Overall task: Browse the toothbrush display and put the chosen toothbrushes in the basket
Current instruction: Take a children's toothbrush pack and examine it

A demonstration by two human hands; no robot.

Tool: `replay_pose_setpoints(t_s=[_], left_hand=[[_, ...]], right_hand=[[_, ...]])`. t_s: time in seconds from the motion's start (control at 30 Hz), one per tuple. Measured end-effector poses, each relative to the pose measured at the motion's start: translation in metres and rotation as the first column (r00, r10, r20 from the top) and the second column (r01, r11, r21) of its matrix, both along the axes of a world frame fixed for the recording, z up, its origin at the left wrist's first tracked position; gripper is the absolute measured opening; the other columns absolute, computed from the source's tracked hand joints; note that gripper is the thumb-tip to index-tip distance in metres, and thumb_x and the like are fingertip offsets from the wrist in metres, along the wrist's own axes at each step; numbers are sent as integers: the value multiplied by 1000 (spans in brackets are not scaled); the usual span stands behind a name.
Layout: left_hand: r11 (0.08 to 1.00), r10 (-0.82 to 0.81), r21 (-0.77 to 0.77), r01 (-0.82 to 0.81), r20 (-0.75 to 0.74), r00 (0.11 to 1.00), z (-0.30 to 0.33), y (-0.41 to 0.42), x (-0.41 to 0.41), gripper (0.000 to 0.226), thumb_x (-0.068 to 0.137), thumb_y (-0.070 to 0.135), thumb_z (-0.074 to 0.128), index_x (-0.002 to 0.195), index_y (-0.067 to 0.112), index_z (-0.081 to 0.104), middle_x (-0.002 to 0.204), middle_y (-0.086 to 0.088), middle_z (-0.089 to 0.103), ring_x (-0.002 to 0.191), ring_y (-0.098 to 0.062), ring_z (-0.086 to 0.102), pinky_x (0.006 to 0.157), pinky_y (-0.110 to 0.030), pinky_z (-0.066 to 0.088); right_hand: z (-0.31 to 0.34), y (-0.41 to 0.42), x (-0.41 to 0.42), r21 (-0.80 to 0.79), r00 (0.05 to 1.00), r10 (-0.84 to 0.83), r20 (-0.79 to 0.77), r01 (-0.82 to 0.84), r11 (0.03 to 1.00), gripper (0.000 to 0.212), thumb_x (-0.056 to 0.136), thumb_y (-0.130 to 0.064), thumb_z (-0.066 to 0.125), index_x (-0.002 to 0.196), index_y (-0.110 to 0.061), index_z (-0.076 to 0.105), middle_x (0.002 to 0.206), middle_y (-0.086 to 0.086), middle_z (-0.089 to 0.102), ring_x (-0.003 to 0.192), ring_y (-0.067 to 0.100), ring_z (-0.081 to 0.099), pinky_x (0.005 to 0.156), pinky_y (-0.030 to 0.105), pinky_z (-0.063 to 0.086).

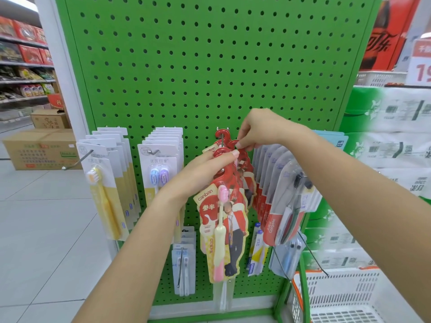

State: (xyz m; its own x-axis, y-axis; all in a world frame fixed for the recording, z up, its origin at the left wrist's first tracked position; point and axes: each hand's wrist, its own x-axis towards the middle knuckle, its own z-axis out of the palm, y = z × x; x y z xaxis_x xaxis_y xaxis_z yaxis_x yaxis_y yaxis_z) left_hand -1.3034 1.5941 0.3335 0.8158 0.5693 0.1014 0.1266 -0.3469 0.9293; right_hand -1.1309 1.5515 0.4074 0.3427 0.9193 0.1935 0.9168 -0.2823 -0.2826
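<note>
Toothbrush packs with red hangers (222, 220) hang from a hook (223, 141) at the centre of the green pegboard (210, 66), and this bunch is what we are working on. From the head camera, the only view we have, our left hand (205, 171) comes up from the lower left of the frame and grips the front pack by its red hanger top, thumb against the card. Our right hand (255, 129) reaches in from the right, and its fingers (242, 144) pinch the red hanger of a pack just behind, right beside the hook.

We judge the step in hand to be freeing one pack from the hook. To do it well, we should keep the right fingers steadying the packs behind so they do not slide forward together, and draw the front hanger straight along the hook toward us rather than pulling down, since the curled red hangers look likely to catch on each other. A tug at an angle could bend the card or drag a second pack off.

In the lower right corner of the frame sits the white basket (349, 297), well apart from both hands and low down; nothing shows in the part we can see. Yellow packs (105, 194) hang at the left, grey and red ones (284, 206) at the right.
</note>
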Motion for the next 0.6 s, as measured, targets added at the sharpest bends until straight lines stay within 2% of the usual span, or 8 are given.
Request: replay_pose_setpoints(t_s=[0.1, 0.2, 0.37, 0.5, 0.6], left_hand=[[1000, 18, 5, -18, -9, 1000, 1, -1, -1, 30, 92, 55, 51, 107, 32, 63, 92, 9, 76, 82, -8, 73, 77, -25, 50], [1000, 29, -8, -29, -15, 999, 0, -2, -2, 33, 91, 56, 52, 109, 30, 63, 93, 7, 76, 83, -11, 73, 81, -28, 52], [996, 83, -19, -83, -18, 996, -1, -3, -3, 40, 88, 59, 55, 111, 27, 58, 94, 6, 76, 81, -10, 73, 75, -26, 51], [974, 227, -29, -226, 44, 973, -3, -6, -3, 45, 86, 61, 57, 109, 22, 51, 99, 5, 68, 82, -4, 66, 63, -21, 43], [968, 247, -56, -243, 94, 964, -4, -7, -4, 41, 87, 60, 54, 105, 24, 51, 97, 7, 66, 81, -2, 63, 63, -21, 41]], right_hand=[[1, 3, -4, 24, 998, 57, -39, -56, 998, 6, 83, -17, 75, 86, -14, 71, 70, -4, 68, 60, 5, 64, 56, 13, 51], [3, 3, -5, 55, 994, 85, -67, -82, 995, 6, 82, -17, 75, 86, -14, 72, 72, -4, 69, 61, 5, 65, 57, 14, 53], [1, 6, -9, 55, 987, 122, -106, -116, 992, 7, 82, -16, 76, 88, -11, 73, 80, 0, 71, 73, 11, 70, 67, 19, 58], [-6, 12, -10, 42, 985, 131, -112, -127, 991, 9, 85, -13, 73, 93, -8, 74, 82, 1, 71, 67, 7, 67, 61, 15, 56], [-5, 10, -9, 16, 983, 126, -134, -125, 992, 9, 87, -20, 72, 89, -11, 73, 82, 3, 74, 68, 6, 69, 62, 15, 56]])
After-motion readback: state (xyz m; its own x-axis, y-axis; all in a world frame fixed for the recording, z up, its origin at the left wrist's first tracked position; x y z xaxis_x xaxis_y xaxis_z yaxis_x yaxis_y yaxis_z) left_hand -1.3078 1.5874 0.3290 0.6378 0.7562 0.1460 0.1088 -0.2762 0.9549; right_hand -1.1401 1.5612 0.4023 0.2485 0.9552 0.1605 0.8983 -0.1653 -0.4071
